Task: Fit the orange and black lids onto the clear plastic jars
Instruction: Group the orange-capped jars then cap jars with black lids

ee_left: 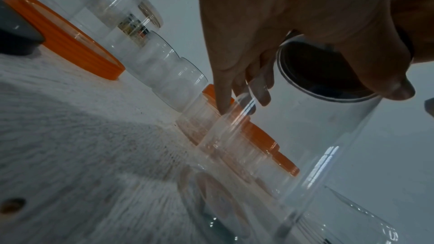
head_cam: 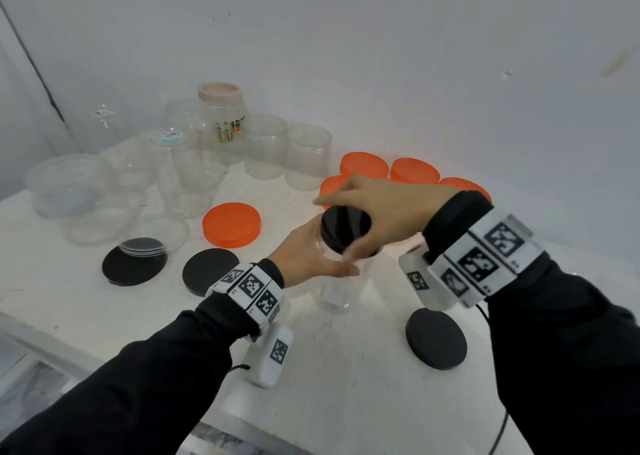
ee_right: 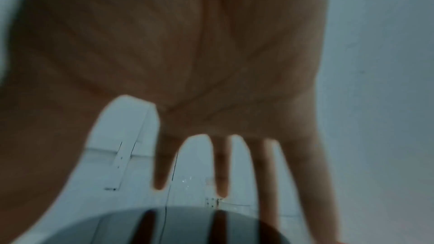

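Right hand [head_cam: 374, 209]: fingers [head_cam: 349, 252] curled down over the rim of a black lid [head_cam: 344, 228], gripping it at the mouth of a clear jar [head_cam: 337, 281]; seating not confirmed. Left hand [head_cam: 308, 254]: thumb and fingers wrapped round the jar's upper wall just under the lid, steadying it upright on the counter [head_cam: 346, 385]. Judgement: jar is thin, light, smooth plastic, likely to flex or slip if squeezed, so hold near the stiffer neck; lid is rigid and light, best taken round its edge. Beyond the jar: orange lids [head_cam: 363, 165] in a cluster. Left of the jar: a lone orange lid [head_cam: 231, 224] and two loose black lids [head_cam: 207, 271]. Right and nearer: another black lid [head_cam: 435, 338]. Far left: empty clear jars [head_cam: 265, 146] and a pink-lidded jar [head_cam: 221, 119]. Nothing obstructs the lid.
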The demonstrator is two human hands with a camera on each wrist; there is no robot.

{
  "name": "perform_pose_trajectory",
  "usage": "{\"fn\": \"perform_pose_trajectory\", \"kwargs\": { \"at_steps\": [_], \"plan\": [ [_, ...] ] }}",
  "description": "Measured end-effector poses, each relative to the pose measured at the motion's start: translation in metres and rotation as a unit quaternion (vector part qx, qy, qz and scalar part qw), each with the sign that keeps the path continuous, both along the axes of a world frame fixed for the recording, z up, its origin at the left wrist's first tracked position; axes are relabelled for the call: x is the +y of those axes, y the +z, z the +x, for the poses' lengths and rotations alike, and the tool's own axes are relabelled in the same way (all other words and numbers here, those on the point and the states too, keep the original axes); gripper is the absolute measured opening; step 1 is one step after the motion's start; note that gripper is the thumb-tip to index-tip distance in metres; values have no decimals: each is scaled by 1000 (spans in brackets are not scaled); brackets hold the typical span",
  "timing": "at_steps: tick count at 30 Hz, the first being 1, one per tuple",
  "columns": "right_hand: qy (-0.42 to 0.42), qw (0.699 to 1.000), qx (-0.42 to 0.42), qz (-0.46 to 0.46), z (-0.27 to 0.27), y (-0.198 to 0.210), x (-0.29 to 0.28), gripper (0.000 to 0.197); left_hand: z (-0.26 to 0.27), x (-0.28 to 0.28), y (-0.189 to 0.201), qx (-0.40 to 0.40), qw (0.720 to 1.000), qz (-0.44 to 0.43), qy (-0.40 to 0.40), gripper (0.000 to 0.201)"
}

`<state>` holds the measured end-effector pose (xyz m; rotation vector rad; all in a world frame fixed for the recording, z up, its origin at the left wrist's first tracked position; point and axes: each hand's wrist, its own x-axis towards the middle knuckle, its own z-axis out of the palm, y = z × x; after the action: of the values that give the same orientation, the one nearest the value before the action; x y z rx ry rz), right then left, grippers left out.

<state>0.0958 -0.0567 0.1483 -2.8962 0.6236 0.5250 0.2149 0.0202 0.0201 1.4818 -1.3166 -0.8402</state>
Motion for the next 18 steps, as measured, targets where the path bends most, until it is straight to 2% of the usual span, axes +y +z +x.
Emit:
{"fn": "perform_pose_trajectory", "kwargs": {
  "at_steps": [1, 3, 6, 9, 10, 12, 14, 16, 18],
  "plan": [
    [18, 999, 20, 29, -1, 3, 0, 78, 0, 0, 0, -3, 1000, 3, 1, 80],
    [26, 999, 19, 32, -3, 2, 1, 75, 0, 0, 0, -6, 1000, 5, 2, 77],
    [-21, 996, -71, -54, -1, -9, 9, 54, -1, 0, -1, 3, 1000, -3, 1, 73],
    [-47, 984, -112, -131, 3, -14, 13, 62, -1, 1, 0, 10, 1000, -2, -3, 74],
    [-39, 988, -90, -118, 2, -12, 11, 65, -1, 1, 0, 10, 1000, -1, -3, 73],
    [-4, 1000, -15, -22, -2, 0, 6, 72, 0, 0, -1, 4, 1000, -3, 1, 73],
    [34, 999, 14, 38, -5, 8, 3, 74, 0, 0, -1, -3, 1000, -3, 3, 72],
    [33, 999, -26, 20, -4, 4, 4, 66, 0, 0, -1, 1, 1000, -3, 2, 73],
    [-3, 995, -87, -42, -2, -4, 8, 58, 0, 1, -2, 17, 1000, -7, -2, 77]
  ]
}}
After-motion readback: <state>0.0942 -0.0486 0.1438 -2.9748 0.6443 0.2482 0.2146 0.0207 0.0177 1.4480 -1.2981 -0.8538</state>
